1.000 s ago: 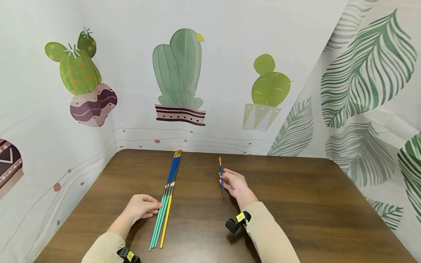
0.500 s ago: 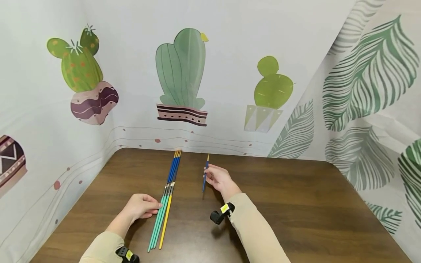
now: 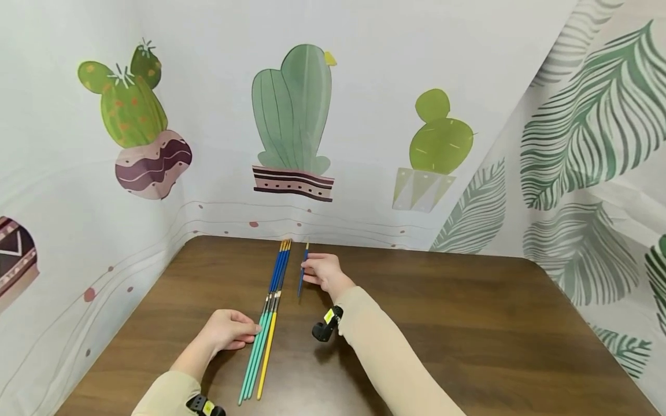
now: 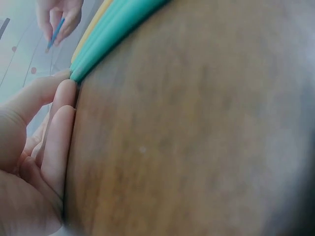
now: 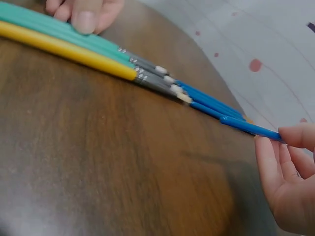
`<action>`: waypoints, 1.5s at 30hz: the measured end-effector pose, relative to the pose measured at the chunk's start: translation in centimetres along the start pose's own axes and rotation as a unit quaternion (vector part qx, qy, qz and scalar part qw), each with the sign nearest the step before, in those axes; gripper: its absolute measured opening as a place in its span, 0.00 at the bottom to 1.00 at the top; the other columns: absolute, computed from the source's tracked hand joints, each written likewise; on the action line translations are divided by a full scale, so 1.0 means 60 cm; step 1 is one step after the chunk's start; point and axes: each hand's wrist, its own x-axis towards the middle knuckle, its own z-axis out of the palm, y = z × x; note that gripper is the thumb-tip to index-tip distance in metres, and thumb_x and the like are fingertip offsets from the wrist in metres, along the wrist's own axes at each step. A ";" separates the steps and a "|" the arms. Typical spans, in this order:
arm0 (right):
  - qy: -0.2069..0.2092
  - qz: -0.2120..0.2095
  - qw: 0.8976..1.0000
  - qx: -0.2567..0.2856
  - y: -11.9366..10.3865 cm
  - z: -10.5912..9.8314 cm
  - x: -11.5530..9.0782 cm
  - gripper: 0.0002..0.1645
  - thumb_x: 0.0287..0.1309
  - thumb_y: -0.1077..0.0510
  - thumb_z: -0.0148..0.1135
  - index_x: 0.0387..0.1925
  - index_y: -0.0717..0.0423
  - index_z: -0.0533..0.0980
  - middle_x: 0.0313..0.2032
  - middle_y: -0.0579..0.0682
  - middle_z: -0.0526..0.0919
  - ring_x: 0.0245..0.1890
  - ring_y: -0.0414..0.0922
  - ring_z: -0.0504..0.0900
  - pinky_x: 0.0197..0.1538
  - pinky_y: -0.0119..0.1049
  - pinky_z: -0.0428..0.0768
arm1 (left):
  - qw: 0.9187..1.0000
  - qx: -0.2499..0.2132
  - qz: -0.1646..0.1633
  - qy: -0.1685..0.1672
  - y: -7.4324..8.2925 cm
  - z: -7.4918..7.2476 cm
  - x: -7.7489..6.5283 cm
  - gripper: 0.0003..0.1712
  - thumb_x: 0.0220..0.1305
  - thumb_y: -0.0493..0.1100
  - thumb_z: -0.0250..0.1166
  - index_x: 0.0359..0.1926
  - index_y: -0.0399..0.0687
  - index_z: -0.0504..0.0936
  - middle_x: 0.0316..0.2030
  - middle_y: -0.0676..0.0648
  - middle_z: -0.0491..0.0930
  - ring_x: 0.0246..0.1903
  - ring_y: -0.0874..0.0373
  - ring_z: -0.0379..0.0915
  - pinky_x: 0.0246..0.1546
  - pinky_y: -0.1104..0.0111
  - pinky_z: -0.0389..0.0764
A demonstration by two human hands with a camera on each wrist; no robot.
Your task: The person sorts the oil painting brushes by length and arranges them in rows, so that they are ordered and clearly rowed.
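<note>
Green-handled paintbrushes [image 3: 255, 358] lie side by side on the table, with a yellow-handled paintbrush [image 3: 267, 355] along their right side. Beyond their bristles, blue-handled paintbrushes [image 3: 280, 266] continue the row towards the back edge. At the left edge of the green handles, my left hand [image 3: 229, 330] pinches with thumb and fingertips; the thumb lies on top in the right wrist view. My right hand [image 3: 324, 271] holds one more blue paintbrush [image 5: 251, 129] between thumb and fingers, just right of the blue row, bristle end pointing away. Its lower end hangs above the table.
The brown wooden table [image 3: 442, 323] reaches back to a white cloth backdrop [image 3: 364, 115] printed with cacti and leaves. Black wrist cameras [image 3: 326, 325] sit on both sleeves.
My right hand has moved left with the blue paintbrush, from well out on the right to close beside the blue row. My left hand keeps its place at the green handles.
</note>
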 end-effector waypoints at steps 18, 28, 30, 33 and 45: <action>0.104 -0.010 0.990 -0.091 0.019 0.043 0.036 0.17 0.47 0.72 0.67 0.42 0.64 0.80 0.34 0.59 0.85 0.29 0.46 0.85 0.25 0.34 0.83 | 0.999 -0.002 0.025 -0.027 -0.002 0.025 -0.002 0.17 0.47 0.40 0.74 0.35 0.32 0.80 0.23 0.49 0.83 0.22 0.63 0.80 0.22 0.72 0.81; 0.100 -0.030 0.989 -0.102 0.018 0.042 0.022 0.16 0.51 0.70 0.63 0.44 0.64 0.80 0.39 0.60 0.84 0.36 0.48 0.84 0.31 0.35 0.84 | 0.999 -0.002 0.027 -0.023 -0.003 0.027 0.004 0.17 0.48 0.39 0.74 0.35 0.33 0.80 0.23 0.49 0.84 0.22 0.63 0.80 0.22 0.72 0.81; 0.083 -0.035 0.990 -0.109 0.019 0.032 0.017 0.17 0.53 0.68 0.62 0.47 0.64 0.79 0.42 0.61 0.83 0.40 0.49 0.84 0.34 0.36 0.85 | 0.999 -0.001 0.026 -0.026 -0.002 0.026 0.005 0.17 0.48 0.39 0.74 0.35 0.32 0.80 0.23 0.49 0.83 0.22 0.63 0.80 0.22 0.71 0.81; 0.051 -0.037 0.991 -0.116 0.022 0.007 0.007 0.19 0.56 0.66 0.59 0.51 0.64 0.77 0.47 0.61 0.82 0.43 0.50 0.84 0.37 0.37 0.85 | 0.999 0.000 0.025 -0.031 -0.002 0.024 0.007 0.17 0.48 0.39 0.73 0.35 0.32 0.79 0.23 0.49 0.83 0.23 0.62 0.80 0.23 0.71 0.81; -0.001 -0.062 0.980 -0.188 0.015 -0.132 -0.040 0.22 0.60 0.61 0.57 0.55 0.67 0.74 0.51 0.63 0.80 0.45 0.52 0.84 0.41 0.40 0.84 | 0.998 0.005 0.026 -0.055 0.006 0.006 0.017 0.22 0.55 0.47 0.69 0.41 0.31 0.79 0.26 0.48 0.85 0.24 0.61 0.82 0.25 0.69 0.83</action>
